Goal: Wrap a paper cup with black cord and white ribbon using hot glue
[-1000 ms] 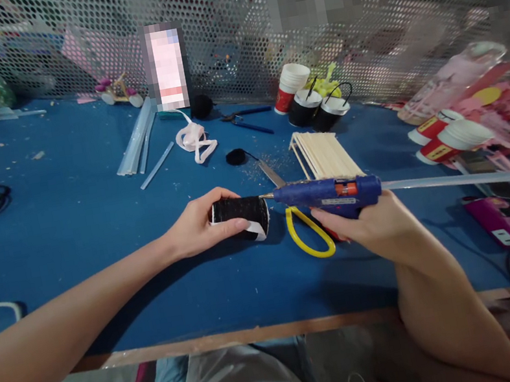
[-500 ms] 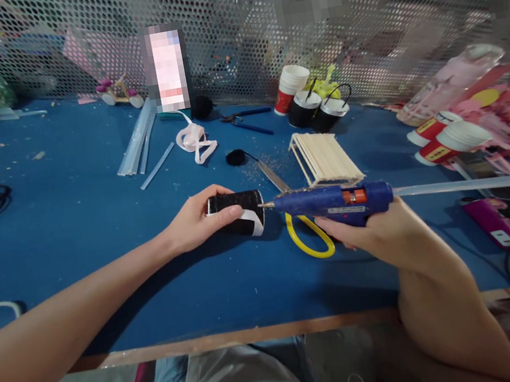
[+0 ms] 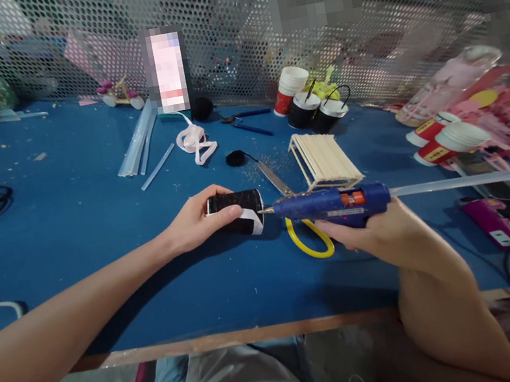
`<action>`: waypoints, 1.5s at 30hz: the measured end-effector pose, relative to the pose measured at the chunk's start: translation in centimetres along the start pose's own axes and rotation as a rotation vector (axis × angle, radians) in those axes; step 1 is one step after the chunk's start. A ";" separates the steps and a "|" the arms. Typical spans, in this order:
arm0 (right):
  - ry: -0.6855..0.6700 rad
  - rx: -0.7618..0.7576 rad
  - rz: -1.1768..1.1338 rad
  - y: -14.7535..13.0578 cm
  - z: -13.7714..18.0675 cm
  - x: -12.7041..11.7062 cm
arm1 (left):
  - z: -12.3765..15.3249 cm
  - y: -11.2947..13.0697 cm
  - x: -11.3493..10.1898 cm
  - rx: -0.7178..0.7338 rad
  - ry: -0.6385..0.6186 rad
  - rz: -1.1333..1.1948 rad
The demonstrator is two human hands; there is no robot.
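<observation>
My left hand [image 3: 206,221] grips a black-wrapped paper cup [image 3: 237,202] lying on its side, the thumb pressing a white ribbon strip [image 3: 251,219] against it. In my right hand [image 3: 370,226] is a blue glue gun [image 3: 327,206], its metal nozzle pointing left and at the strip by the cup's right end. A long clear glue stick [image 3: 470,180] runs out of the gun's back. Under the gun lie scissors with yellow handles [image 3: 314,253], partly hidden. Nearby rests a small black pompom-like ball [image 3: 235,158].
Behind are a small wooden-stick rack [image 3: 328,157], two black cups with handles [image 3: 304,110], a stack of paper cups [image 3: 290,83], pliers [image 3: 247,120], a coil of white ribbon [image 3: 195,139] and glue sticks [image 3: 140,139]. Pink pieces and a purple box [image 3: 492,225] lie right. A perforated metal screen [image 3: 226,25] backs the table.
The glue gun has shifted slightly left and down, its nozzle now overlapping the cup's right end. My left hand and the cup have barely moved.
</observation>
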State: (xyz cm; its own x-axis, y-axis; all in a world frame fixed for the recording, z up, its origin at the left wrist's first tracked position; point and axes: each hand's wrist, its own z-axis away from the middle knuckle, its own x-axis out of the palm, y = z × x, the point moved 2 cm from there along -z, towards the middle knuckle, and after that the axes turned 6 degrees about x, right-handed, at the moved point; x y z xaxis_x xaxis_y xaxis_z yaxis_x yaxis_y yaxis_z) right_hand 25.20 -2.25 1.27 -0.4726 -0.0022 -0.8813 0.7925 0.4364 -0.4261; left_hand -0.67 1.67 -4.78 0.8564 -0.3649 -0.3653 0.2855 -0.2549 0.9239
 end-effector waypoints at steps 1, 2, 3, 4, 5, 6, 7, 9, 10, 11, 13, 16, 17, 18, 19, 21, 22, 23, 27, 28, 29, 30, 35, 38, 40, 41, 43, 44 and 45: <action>-0.003 0.058 -0.040 -0.1 -0.1 0.1 | 0.0 0.0 0.0 0.007 0.003 -0.005; -0.005 0.115 -0.079 -0.2 -0.1 0.1 | 0.0 0.0 0.0 0.014 0.006 -0.010; -0.011 0.173 -0.122 -0.3 -0.2 0.2 | 0.0 0.0 0.0 0.024 0.009 -0.014; -0.023 0.237 -0.175 -0.2 -0.2 0.3 | 0.0 0.1 0.0 0.034 0.010 -0.017; -0.040 0.296 -0.225 -0.2 -0.2 0.4 | 0.0 0.1 0.0 0.042 0.007 -0.014; -0.054 0.338 -0.262 -0.1 -0.3 0.5 | 0.0 0.1 0.1 0.048 0.002 -0.008; -0.065 0.362 -0.284 0.0 -0.3 0.5 | 0.1 0.1 0.1 0.053 -0.005 0.000; -0.082 0.386 -0.307 0.1 -0.5 0.4 | 0.2 0.1 0.2 0.063 -0.008 0.015; -0.091 0.383 -0.315 0.1 -0.6 0.4 | 0.2 0.2 0.2 0.070 -0.006 0.018; -0.099 0.372 -0.323 0.0 -0.7 0.4 | 0.3 0.3 0.2 0.078 -0.003 0.020; -0.115 0.334 -0.341 -0.1 -0.9 0.3 | 0.4 0.3 0.3 0.091 -0.001 0.012; -0.112 0.284 -0.378 -0.2 -1.1 0.2 | 0.4 0.3 0.3 0.111 0.004 -0.006; -0.109 0.288 -0.384 -0.1 -1.1 0.2 | 0.4 0.3 0.3 0.116 0.006 -0.004; -0.105 0.298 -0.391 0.0 -1.2 0.3 | 0.5 0.3 0.3 0.119 0.007 0.003; -0.102 0.313 -0.397 0.2 -1.2 0.3 | 0.5 0.2 0.3 0.122 0.006 0.014; -0.111 0.344 -0.408 0.6 -1.4 0.5 | 0.5 0.2 0.3 0.131 0.009 0.029; -0.116 0.358 -0.418 0.8 -1.4 0.7 | 0.6 0.2 0.3 0.138 0.015 0.031; -0.107 0.373 -0.432 1.1 -1.5 0.8 | 0.6 0.2 0.3 0.147 0.022 0.034; 0.124 0.447 -0.584 2.3 -2.2 0.8 | 0.5 0.2 0.3 0.147 0.060 0.088; 0.186 0.460 -0.632 2.6 -2.4 0.8 | 0.4 0.2 0.4 0.142 0.065 0.112; 0.226 0.472 -0.658 2.9 -2.6 0.7 | 0.4 0.2 0.4 0.138 0.067 0.134; 0.246 0.481 -0.651 3.2 -2.8 0.6 | 0.4 0.1 0.5 0.138 0.067 0.151; 0.260 0.570 -0.265 4.9 -4.3 -0.3 | 0.4 0.1 0.7 0.167 0.054 0.124; 0.249 0.664 -0.004 6.3 -5.2 -0.4 | 0.5 0.1 0.7 0.169 0.044 0.084; 0.264 0.716 0.131 7.2 -5.7 -0.4 | 0.5 0.2 0.7 0.168 0.037 0.080; 0.274 0.737 0.194 7.6 -5.9 -0.3 | 0.5 0.2 0.7 0.167 0.032 0.084; 0.280 0.764 0.286 8.3 -6.1 -0.2 | 0.5 0.2 0.8 0.161 0.022 0.090; 0.274 0.771 0.312 8.6 -6.2 -0.2 | 0.5 0.2 0.8 0.159 0.018 0.090; 0.261 0.773 0.330 8.7 -6.2 -0.1 | 0.5 0.2 0.8 0.158 0.017 0.090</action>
State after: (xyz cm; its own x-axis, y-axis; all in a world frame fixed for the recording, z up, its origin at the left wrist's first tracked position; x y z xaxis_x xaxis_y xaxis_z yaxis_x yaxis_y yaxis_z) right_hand 29.78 7.13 -1.09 -0.1713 0.2638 -0.9493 0.8986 -0.3533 -0.2603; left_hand -0.15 0.89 -4.92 0.8828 -0.3782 -0.2786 0.1370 -0.3600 0.9228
